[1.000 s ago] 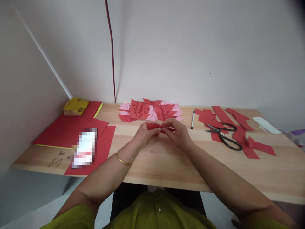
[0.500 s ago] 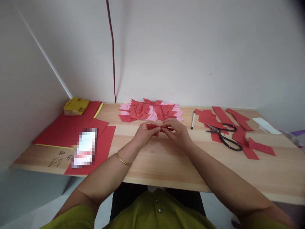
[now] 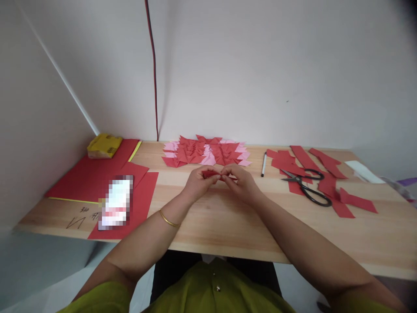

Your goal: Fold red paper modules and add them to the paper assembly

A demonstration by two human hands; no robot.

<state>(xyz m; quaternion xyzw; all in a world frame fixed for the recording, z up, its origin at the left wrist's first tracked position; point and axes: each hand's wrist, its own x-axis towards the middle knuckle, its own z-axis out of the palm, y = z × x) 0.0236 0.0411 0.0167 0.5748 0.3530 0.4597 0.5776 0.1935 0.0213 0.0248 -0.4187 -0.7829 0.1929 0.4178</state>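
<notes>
My left hand and my right hand meet over the middle of the wooden table. Both pinch a small folded red paper piece between their fingertips; most of it is hidden by the fingers. Just beyond the hands lies a flat arrangement of folded red and pink paper pieces. A gold bangle sits on my left wrist.
Large red sheets cover the left end, with a yellow packet at the back and a blurred-out card in front. A pen, black scissors and red paper strips lie to the right. A dark cable hangs down the wall.
The two hands have drawn slightly closer together, and the red piece between them looks shorter and more folded up.
</notes>
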